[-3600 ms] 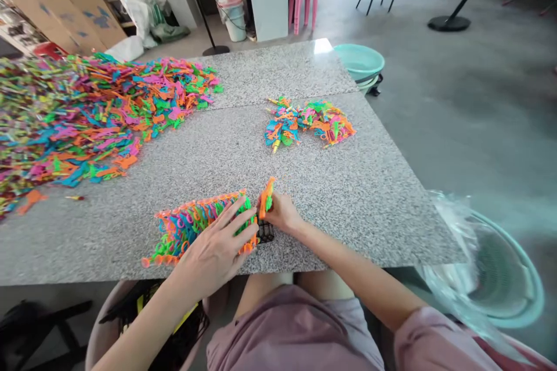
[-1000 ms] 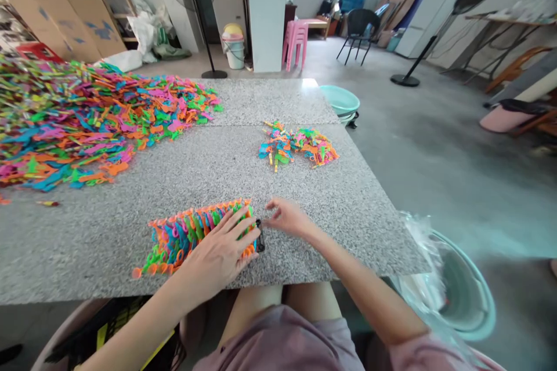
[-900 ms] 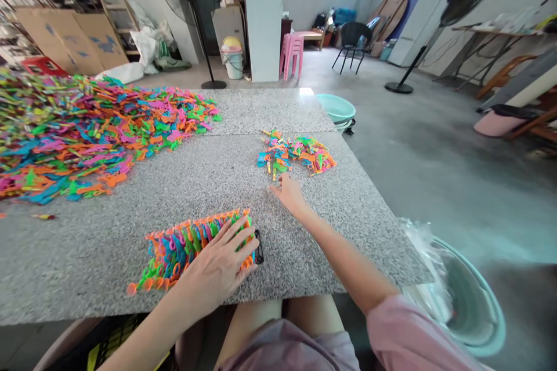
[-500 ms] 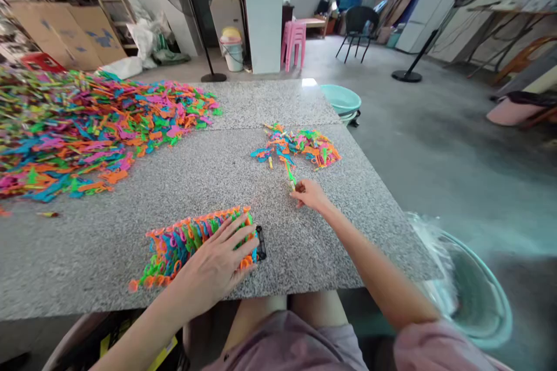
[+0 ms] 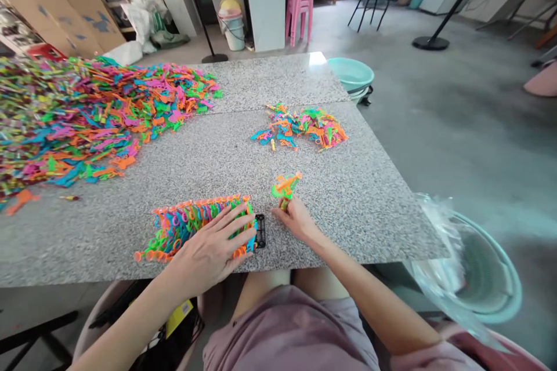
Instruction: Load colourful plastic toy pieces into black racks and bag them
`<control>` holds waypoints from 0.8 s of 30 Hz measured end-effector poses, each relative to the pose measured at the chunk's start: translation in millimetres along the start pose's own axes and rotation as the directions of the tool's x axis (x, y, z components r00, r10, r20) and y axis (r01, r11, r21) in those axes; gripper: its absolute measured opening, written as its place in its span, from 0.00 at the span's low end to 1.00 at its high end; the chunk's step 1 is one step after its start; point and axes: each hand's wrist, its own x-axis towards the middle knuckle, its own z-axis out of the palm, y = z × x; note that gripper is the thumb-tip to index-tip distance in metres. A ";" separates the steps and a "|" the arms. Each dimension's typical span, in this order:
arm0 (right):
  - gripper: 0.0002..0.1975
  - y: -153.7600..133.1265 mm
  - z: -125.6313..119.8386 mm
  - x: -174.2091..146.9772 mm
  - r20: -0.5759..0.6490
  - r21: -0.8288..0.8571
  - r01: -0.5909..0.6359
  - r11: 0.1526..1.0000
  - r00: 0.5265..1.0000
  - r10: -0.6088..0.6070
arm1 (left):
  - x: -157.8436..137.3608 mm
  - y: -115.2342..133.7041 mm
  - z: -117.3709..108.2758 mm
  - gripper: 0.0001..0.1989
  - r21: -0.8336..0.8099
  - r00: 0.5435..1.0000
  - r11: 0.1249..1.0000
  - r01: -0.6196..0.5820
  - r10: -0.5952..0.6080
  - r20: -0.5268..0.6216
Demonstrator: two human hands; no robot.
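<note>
1. Right hand (image 5: 298, 219): fingers closed on the toy (image 5: 287, 186), near the table's (image 5: 369, 203) near edge, right of the row.
2. Toy: orange above bright green, yellow at the fingers; one piece or two, cannot be told.
3. Left hand (image 5: 206, 249): laid palm-down, fingers spread, hiding part of the row (image 5: 187, 223).
4. Row: tightly packed, multicoloured, with orange round ends along both long sides; a black rack (image 5: 260, 232) protrudes at its right end.
5. Small pile (image 5: 324, 127): beyond the toy, toward the right edge. Large pile (image 5: 108, 98): along the table's left part.
6. Axes: toy slanted, orange tip toward the right edge; row roughly parallel to the near edge.
</note>
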 end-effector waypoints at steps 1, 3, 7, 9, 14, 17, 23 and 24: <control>0.08 0.0 1.8 0.1 -0.001 0.037 -0.038 0.999 0.999 0.038 | 0.6 0.1 -0.1 0.16 0.005 1.000 1.000 -0.001 0.001 0.003; 0.08 -0.6 5.6 1.4 -0.006 0.093 -0.091 0.992 0.996 0.092 | 1.2 0.2 -0.2 0.15 0.015 1.000 1.000 -0.006 0.006 0.006; 0.08 -7.5 21.0 11.0 0.018 0.070 0.013 0.997 1.000 -0.014 | 0.9 -0.6 1.0 0.15 0.024 1.000 1.000 -0.006 0.006 -0.001; 0.05 -11.8 30.1 17.1 0.066 0.026 0.090 0.996 0.994 -0.092 | 0.4 -1.0 2.1 0.16 0.032 1.000 0.999 -0.004 0.004 0.003; 0.08 -13.0 36.7 24.6 0.167 -0.119 0.292 0.949 0.948 -0.270 | -0.6 -1.3 3.2 0.18 0.037 1.000 0.999 -0.002 0.002 0.006; 0.07 -13.6 32.6 26.3 0.201 -0.223 0.295 0.929 0.947 -0.252 | -0.6 -0.9 2.9 0.16 0.017 1.000 1.000 0.010 -0.010 0.002; 0.08 -34.7 36.3 27.9 0.281 -0.412 0.276 0.868 0.945 -0.167 | 2.4 0.1 2.4 0.14 0.046 1.000 0.999 0.002 -0.001 -0.024; 0.09 -37.7 38.4 27.3 0.281 -0.443 0.269 0.855 0.948 -0.153 | 3.1 0.1 2.7 0.14 0.053 0.999 0.999 -0.001 0.003 -0.032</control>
